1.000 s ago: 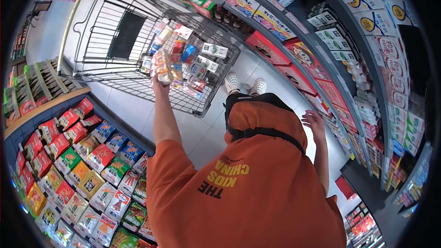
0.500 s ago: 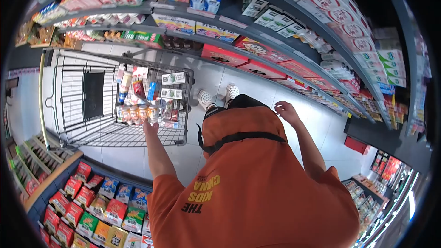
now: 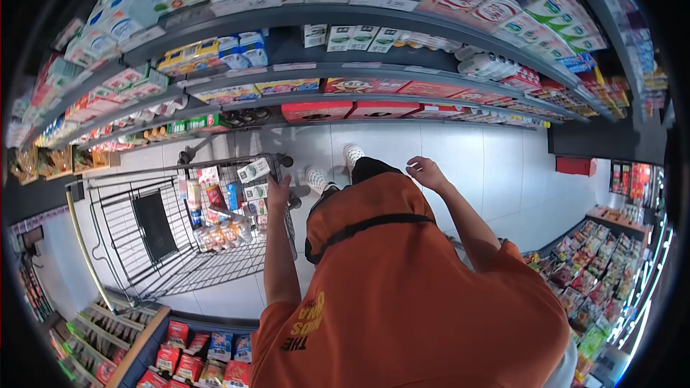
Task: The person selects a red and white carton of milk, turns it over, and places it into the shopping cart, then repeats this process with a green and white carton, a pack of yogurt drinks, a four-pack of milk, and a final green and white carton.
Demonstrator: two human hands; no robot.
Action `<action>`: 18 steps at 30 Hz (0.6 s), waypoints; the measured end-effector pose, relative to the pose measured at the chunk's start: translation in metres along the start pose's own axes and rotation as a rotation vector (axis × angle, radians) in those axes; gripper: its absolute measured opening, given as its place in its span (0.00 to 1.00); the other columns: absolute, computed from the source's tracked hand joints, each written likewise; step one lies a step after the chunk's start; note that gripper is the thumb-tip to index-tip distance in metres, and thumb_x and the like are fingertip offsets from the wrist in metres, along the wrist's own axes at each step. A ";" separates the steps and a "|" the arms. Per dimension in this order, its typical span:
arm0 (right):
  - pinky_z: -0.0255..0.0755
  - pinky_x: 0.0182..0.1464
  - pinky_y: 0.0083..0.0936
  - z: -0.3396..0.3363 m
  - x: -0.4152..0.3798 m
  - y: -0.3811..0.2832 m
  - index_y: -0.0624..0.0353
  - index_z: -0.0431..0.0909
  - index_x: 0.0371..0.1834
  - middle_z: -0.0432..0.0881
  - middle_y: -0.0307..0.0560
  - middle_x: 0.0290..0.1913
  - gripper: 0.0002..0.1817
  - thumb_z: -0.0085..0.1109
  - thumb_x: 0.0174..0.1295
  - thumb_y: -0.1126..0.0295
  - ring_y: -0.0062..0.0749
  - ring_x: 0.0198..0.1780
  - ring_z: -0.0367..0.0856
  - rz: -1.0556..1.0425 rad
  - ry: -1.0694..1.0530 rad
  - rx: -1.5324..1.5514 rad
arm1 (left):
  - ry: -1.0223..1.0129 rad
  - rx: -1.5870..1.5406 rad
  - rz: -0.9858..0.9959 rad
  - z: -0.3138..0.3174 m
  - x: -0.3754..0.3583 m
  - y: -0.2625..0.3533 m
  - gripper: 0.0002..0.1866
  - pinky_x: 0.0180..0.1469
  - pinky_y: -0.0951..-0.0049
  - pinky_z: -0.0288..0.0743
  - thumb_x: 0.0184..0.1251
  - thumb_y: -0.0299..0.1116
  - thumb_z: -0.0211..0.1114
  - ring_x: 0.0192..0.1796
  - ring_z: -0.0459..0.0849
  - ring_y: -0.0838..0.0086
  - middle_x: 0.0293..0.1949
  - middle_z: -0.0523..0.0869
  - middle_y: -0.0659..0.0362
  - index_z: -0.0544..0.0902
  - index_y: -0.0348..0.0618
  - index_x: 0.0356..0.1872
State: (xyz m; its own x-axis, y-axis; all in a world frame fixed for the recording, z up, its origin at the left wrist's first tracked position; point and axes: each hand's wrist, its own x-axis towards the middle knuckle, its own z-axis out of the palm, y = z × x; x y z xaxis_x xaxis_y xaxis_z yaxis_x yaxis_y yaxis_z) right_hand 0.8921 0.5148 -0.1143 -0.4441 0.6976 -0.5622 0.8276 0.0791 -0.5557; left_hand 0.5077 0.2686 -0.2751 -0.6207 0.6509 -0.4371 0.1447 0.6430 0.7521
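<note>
My left hand (image 3: 277, 192) is at the near end of a wire shopping cart (image 3: 194, 287), its fingers and thumb on either side of the rim. Just beyond the fingers lies a white carton with a dark green label (image 3: 254, 169). Deeper in the cart are a pack of small orange-and-white bottles (image 3: 224, 234), a dark red package (image 3: 215, 196) and a blue package (image 3: 233, 195). My right hand (image 3: 426, 173) hangs in the air over the floor, its fingers loosely bent and apart, holding nothing.
Long shelves (image 3: 309, 72) of milk cartons and drinks run across the front, with red boxes (image 3: 316, 111) at the bottom. A bin of snack bags (image 3: 188, 368) stands at lower left. More packaged goods (image 3: 586, 273) are at the right. Grey floor tiles (image 3: 467, 158) lie around my white shoes.
My left hand has moved from beside the small bottles to the cart's near rim. The view has turned and tilted up towards the shelves. My right hand still hangs free.
</note>
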 end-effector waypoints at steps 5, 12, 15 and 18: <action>0.79 0.44 0.32 -0.008 -0.008 0.029 0.62 0.80 0.49 0.87 0.53 0.36 0.17 0.61 0.62 0.62 0.38 0.39 0.87 0.093 0.062 0.071 | -0.106 -0.162 -0.131 -0.001 0.012 0.006 0.49 0.68 0.63 0.64 0.57 0.43 0.69 0.65 0.73 0.47 0.62 0.72 0.30 0.51 0.27 0.71; 0.78 0.46 0.38 -0.083 0.017 0.052 0.65 0.81 0.44 0.85 0.57 0.33 0.16 0.65 0.55 0.67 0.50 0.38 0.85 -0.074 0.352 -0.008 | 0.007 -0.035 -0.132 0.011 0.032 -0.004 0.54 0.66 0.60 0.67 0.47 0.43 0.75 0.64 0.74 0.44 0.60 0.74 0.33 0.53 0.31 0.71; 0.69 0.59 0.46 -0.174 0.046 0.065 0.64 0.73 0.56 0.76 0.63 0.52 0.25 0.65 0.52 0.74 0.59 0.55 0.74 -0.361 0.888 -0.386 | 0.036 0.093 -0.124 0.018 0.044 -0.042 0.57 0.65 0.57 0.69 0.45 0.47 0.76 0.62 0.75 0.41 0.59 0.74 0.31 0.51 0.32 0.71; 0.65 0.63 0.47 -0.277 0.056 0.018 0.62 0.72 0.57 0.75 0.62 0.55 0.28 0.67 0.51 0.73 0.57 0.59 0.72 -0.436 1.006 -0.568 | 0.033 0.037 -0.197 0.023 0.046 -0.044 0.58 0.64 0.56 0.69 0.45 0.50 0.77 0.61 0.75 0.38 0.58 0.74 0.28 0.51 0.30 0.70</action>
State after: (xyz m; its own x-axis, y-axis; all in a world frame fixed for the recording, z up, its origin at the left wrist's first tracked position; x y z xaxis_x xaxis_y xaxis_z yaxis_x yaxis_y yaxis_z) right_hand 0.9771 0.7529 0.0139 -0.4663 0.7530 0.4643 0.8202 0.5647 -0.0921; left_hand 0.4906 0.2799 -0.3393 -0.6644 0.4979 -0.5574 0.0459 0.7716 0.6344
